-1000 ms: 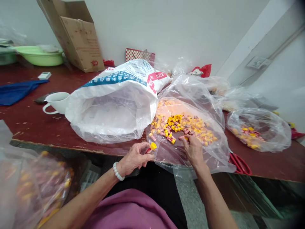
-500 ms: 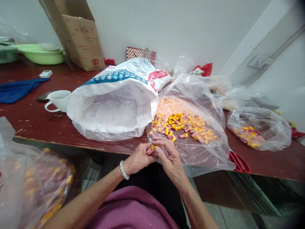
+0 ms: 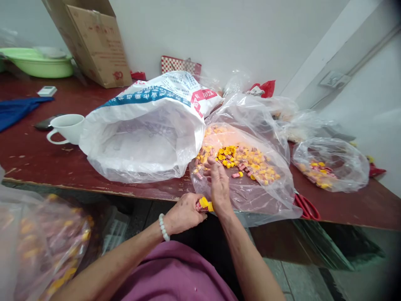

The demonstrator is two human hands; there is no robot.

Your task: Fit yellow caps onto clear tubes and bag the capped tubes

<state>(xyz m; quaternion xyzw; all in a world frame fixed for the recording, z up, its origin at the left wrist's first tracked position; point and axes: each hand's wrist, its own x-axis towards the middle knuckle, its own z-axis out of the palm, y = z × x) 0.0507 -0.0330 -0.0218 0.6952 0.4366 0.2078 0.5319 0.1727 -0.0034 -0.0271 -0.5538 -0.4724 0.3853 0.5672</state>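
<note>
Across a long dark-red wooden table (image 3: 37, 163) lies a big white printed plastic sack (image 3: 147, 136), its mouth facing us; to its right is a clear plastic bag (image 3: 250, 202) with a pile of small reddish cylinders with yellow cup-shaped ends (image 3: 228, 154). To gather these well, we would best keep the held ones lined up, yellow ends together, and pick singly without dragging the film. Our right hand (image 3: 220, 188) is loosely open, fingers stretched over the bag beside the pile; we cannot tell whether they touch it. Our left hand (image 3: 184, 213), at the table's front edge, curls around at least two held cylinders (image 3: 203, 204).
</note>
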